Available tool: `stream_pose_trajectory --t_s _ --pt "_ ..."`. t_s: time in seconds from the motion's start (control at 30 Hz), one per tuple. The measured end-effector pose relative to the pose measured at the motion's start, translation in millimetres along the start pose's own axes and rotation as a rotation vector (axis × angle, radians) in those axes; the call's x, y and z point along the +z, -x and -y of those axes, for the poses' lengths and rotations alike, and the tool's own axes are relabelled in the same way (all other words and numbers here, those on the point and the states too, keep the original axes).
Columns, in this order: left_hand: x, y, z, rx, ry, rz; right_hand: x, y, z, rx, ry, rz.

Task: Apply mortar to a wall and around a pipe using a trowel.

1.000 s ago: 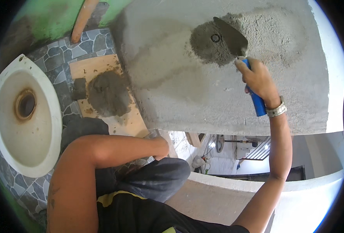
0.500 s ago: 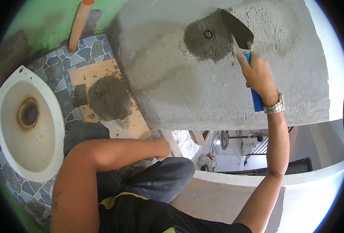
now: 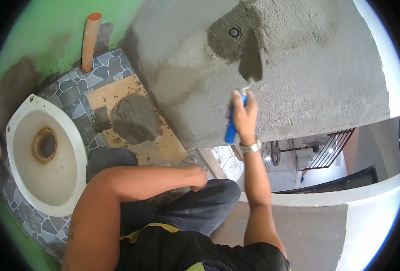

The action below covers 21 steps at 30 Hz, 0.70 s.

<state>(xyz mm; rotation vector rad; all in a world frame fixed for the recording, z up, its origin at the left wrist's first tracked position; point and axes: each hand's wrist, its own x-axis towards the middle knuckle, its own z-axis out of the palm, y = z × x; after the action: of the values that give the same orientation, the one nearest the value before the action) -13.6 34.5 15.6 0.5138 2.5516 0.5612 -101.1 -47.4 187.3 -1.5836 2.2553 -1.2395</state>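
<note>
One right hand point(image 3: 245, 116) clasped a blue-handled, pointed metal trowel point(image 3: 251, 64), overlapping dark-grey wet mortar point(image 3: 222, 45) beyond the grip; spreading seemed underway, next calling for light, level pressure. The left hand point(image 3: 199, 177) hid its hold.

White bowl point(image 3: 62, 176) sits near orange pipe point(image 3: 90, 43); fan point(image 3: 276, 157), perhaps.

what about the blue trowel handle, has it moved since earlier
Yes: against the small ring in the grey surface, the blue trowel handle has moved left and down in view.
</note>
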Motion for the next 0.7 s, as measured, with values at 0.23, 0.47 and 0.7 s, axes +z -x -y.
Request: stream_pose_trajectory --t_s 0.23,0.47,0.7 --pt "28.5 -17.9 -7.3 -0.021 -0.087 0.108 94.1 -13.7 -53.5 0.057 -0.455 -0.010" --pt "50.7 -22.4 6.2 0.005 -0.111 0.140 112.5 -4.4 -80.9 0.083 -0.461 -0.083" --pt "16.5 32.8 -21.5 -0.075 -0.030 0.090 99.6 32.1 -77.9 0.060 -0.197 -0.148"
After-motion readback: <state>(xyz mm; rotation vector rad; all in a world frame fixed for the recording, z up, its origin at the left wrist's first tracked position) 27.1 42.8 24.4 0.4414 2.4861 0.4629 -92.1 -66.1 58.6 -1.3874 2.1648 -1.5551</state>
